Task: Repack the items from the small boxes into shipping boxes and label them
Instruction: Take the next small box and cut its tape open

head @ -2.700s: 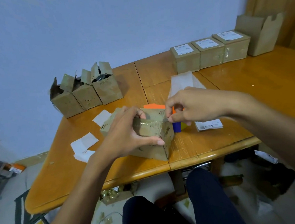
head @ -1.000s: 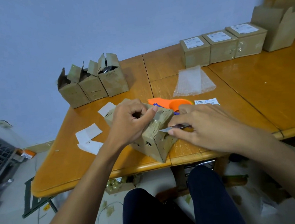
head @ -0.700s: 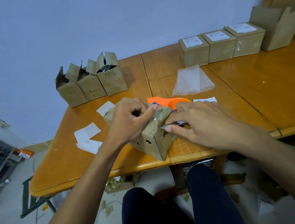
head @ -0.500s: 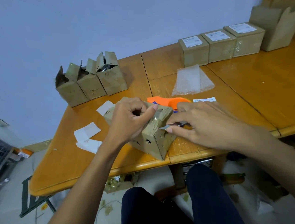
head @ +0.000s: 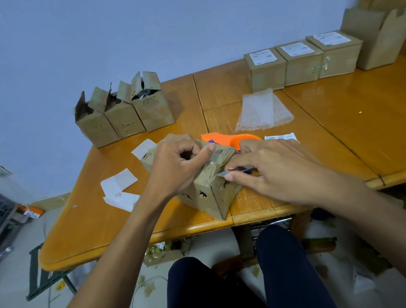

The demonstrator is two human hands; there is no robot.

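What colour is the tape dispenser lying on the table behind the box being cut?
Orange: the tape dispenser shows best in the head view, just behind the taped box.

On the worktop (head: 378,119), the left hand (head: 176,171) pressed down on a taped cardboard box (head: 210,192) near the front edge. The right hand (head: 272,170) gripped a small blade (head: 225,173), its tip at the box's top edge. Three opened boxes (head: 124,111) stood far left, three labelled boxes (head: 302,63) far right.
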